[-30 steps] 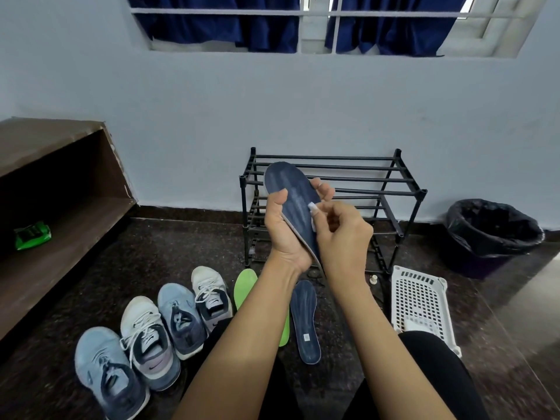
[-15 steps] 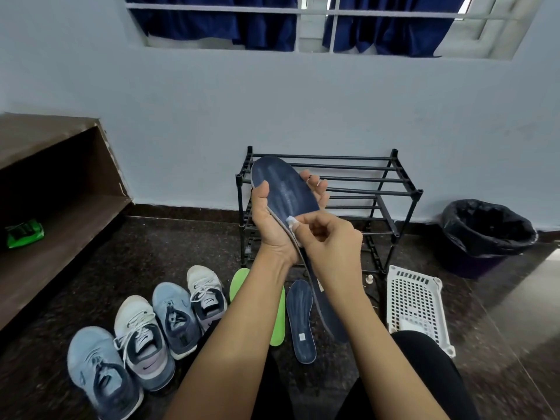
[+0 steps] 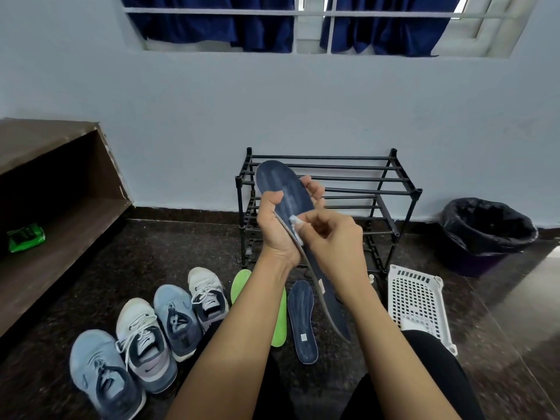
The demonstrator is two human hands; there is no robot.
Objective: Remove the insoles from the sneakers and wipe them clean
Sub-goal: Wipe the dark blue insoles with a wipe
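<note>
Between hands [image 3: 274,234], insole [image 3: 281,189] edge, wipe [image 3: 294,221]

The person's forearms [image 3: 230,344] are bare down to the left hand [image 3: 277,237] and right hand [image 3: 336,241]; close-fitting black trousers [image 3: 424,374] cover both legs at the frame's bottom.

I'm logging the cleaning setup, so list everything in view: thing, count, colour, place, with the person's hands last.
shoe rack: one, black, by the wall
sneakers: four, two light blue, two white-grey, floor at left
green insole: one, floor beside the sneakers
floor insole: one, navy, beside the green one
held insole: one, navy, raised before the rack
wipe: one, white, against the held insole
bin: one, black-lined, at right
basket: one, white, floor at right
packet: one, green, brown shelf at left
curtains: two, blue, at the window
left hand: holds the held insole
right hand: fingers pinch the wipe
</note>
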